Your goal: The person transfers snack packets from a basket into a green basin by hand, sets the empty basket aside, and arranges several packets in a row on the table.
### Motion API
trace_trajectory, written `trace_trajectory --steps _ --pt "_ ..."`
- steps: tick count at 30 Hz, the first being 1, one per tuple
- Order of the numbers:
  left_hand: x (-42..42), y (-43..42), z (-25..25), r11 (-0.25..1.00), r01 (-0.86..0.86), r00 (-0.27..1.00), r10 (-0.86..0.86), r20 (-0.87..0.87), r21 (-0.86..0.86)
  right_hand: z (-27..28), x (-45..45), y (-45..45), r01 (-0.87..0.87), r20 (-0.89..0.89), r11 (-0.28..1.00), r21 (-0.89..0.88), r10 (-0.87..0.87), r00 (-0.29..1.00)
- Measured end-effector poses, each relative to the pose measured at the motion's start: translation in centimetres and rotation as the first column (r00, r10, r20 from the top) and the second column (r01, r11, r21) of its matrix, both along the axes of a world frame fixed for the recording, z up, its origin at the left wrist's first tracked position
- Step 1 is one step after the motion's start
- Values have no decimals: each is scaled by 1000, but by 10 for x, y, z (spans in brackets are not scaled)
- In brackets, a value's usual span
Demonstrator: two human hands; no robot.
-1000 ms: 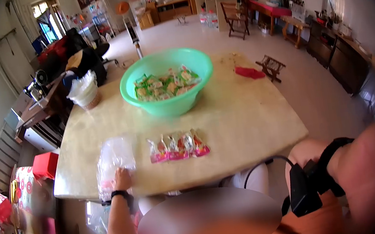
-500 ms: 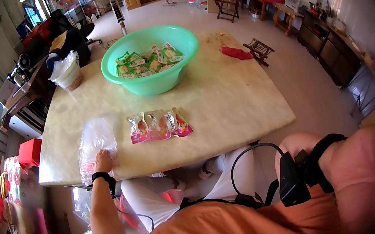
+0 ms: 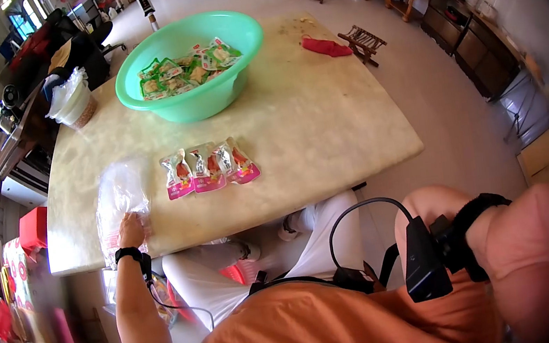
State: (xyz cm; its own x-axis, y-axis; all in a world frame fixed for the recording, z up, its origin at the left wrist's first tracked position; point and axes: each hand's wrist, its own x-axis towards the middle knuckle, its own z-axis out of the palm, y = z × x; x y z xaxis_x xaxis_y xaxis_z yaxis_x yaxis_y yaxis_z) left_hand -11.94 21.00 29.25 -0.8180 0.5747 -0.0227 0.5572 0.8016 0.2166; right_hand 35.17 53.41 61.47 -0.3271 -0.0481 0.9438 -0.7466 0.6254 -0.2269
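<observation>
My left hand [image 3: 131,231] rests on a stack of clear plastic bags [image 3: 120,190] at the table's near left edge; its fingers look bent, and whether they grip a bag is too small to tell. To the right of the bags lie three pink-and-silver food packets [image 3: 207,167] side by side. Behind them stands a light green basin [image 3: 198,105] holding several green-and-clear snack packets [image 3: 170,77]. My right arm bends at the right edge of the view, with a black device strapped on it, and my right hand does not show.
The pale table [image 3: 310,124] also bears a white tub with a plastic bag [image 3: 72,102] at the back left and a red cloth [image 3: 326,46] at the back right. A small folding stool [image 3: 363,43] stands beyond the right edge. A red box [image 3: 34,228] is left of the table.
The camera view has tilted and shifted, so the table sits higher and further left in the picture. My left hand has stayed on the plastic bags.
</observation>
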Motion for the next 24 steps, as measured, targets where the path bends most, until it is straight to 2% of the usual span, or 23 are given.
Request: trace_trajectory --steps 8,12,14,15,16,18,19,21,22,24 --pt "-4 -1 -7 998 61 997 -60 -40 29 -11 14 12 49 -5 998 -29 -49 999" --pt "-28 -13 -34 982 160 975 -172 -140 -97 -11 21 16 52 -43 998 -34 -54 998" --pt "-29 -14 -34 979 150 979 -167 -120 -134 -13 25 17 46 -63 999 -30 -48 997" --pt "-43 -22 -48 956 236 949 -265 -167 -176 -13 27 17 41 -77 999 -28 -43 996" --pt "-27 -10 -28 972 147 981 -168 -101 -185 -13 28 19 35 -88 999 -25 -38 995" --pt "-4 5 -6 998 -13 1000 12 -8 -57 -15 31 19 33 -91 999 -25 -36 995" --pt "-7 2 -8 998 -13 1000 13 -7 -67 -16 31 19 37 -89 999 -28 -39 995" --pt "-26 -10 -23 955 194 972 -218 -88 -225 -18 30 21 35 -91 998 -45 -39 995" --pt "-46 -23 -45 956 191 974 -213 -81 -225 -20 30 21 37 -89 998 -51 -42 995" --pt "-42 -20 -42 970 153 982 -171 -78 -191 -23 29 23 39 -84 997 -60 -44 996"
